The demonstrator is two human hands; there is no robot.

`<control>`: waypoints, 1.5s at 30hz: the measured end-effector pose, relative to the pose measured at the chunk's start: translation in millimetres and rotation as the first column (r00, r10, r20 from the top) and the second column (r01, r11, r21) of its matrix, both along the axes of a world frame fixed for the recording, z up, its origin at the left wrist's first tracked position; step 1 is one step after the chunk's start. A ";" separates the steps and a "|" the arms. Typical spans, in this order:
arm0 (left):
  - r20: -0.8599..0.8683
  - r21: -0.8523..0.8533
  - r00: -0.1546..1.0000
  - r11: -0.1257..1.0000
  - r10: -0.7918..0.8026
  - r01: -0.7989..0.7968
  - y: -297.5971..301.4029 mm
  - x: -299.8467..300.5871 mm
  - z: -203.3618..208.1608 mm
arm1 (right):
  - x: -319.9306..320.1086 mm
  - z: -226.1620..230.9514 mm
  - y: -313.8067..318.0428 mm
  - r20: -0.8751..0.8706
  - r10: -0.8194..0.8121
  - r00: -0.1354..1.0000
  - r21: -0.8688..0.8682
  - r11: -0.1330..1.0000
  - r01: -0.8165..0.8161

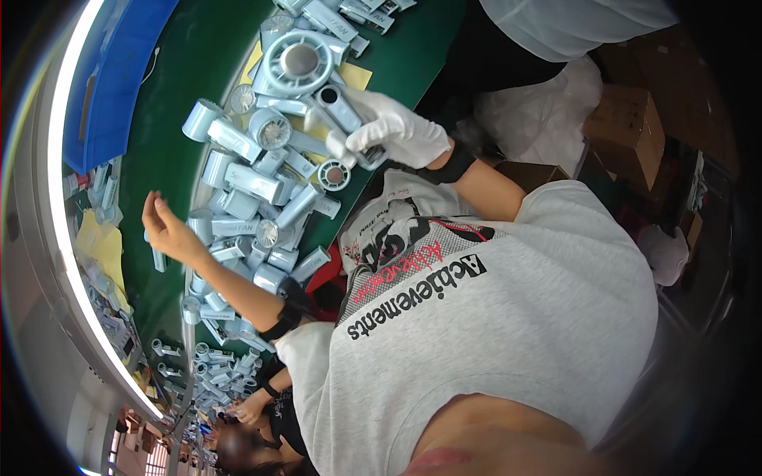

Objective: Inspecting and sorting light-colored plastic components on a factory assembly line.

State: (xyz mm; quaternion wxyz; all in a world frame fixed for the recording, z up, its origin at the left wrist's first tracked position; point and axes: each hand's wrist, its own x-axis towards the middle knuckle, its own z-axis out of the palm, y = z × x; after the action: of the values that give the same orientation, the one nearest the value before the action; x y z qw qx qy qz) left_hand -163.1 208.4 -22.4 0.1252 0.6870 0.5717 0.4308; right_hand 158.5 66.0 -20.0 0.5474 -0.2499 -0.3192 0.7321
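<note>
My right hand [401, 133], in a white glove, is closed around the light blue handle of a handheld fan [300, 59]. The fan's round head, with a grey hub, points away from me over the bench. My left hand [167, 232] is bare and raised over the left side of the green bench, fingers extended and slightly curled, with nothing visible in it. Below its wrist lies a small light blue piece [159, 259]. Many similar handheld fans [254, 182] are heaped between my hands. A smaller round fan head [333, 175] sits just below my gloved hand.
A blue bin [119, 87] stands beyond the green bench [171, 79], beside a long bright light tube [59, 159]. Another person's hand [252, 406] works near more fans [218, 373] farther down. Cardboard boxes [627, 131] and a clear plastic bag [548, 103] are at the right.
</note>
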 end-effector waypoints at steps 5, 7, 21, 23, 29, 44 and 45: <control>-0.892 -0.091 0.402 0.789 0.207 -0.608 65.1 -190.4 -65.0 | 84.6 -34.5 40.2 0.716 -0.551 0.428 0.189 0.744 0.641; -0.863 -0.135 0.467 0.801 0.194 -0.583 66.9 -236.7 -104.2 | 124.6 -60.9 67.4 0.792 -0.599 0.116 0.338 0.589 0.734; 0.195 -0.174 0.981 0.984 -0.010 0.044 95.9 -160.0 -26.4 | 168.8 -42.5 51.0 0.576 -0.601 -0.555 0.817 0.439 0.373; 0.558 -0.270 0.829 0.938 -0.034 0.219 41.2 -105.7 21.5 | 106.2 -33.9 40.2 0.839 -0.528 0.128 0.356 0.712 0.606; 0.983 0.037 -0.127 0.537 0.130 0.842 -105.3 58.7 38.5 | -41.9 23.2 26.5 0.211 -0.255 0.944 0.268 0.944 0.195; 0.829 -0.499 0.549 0.580 0.105 0.644 -178.0 149.2 36.9 | -41.4 -24.0 12.5 -0.250 0.034 0.968 0.156 0.988 0.005; 0.606 -0.489 0.791 0.741 -0.091 0.460 -178.4 151.2 35.4 | -39.3 -9.6 11.2 0.072 0.016 0.997 0.217 0.976 -0.031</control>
State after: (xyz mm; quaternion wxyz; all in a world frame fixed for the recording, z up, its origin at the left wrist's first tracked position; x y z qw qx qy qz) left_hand -11.9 30.0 12.9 0.5633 0.5360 0.5060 0.3733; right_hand 119.2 77.2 -29.7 0.5513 -0.2098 -0.4195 0.6900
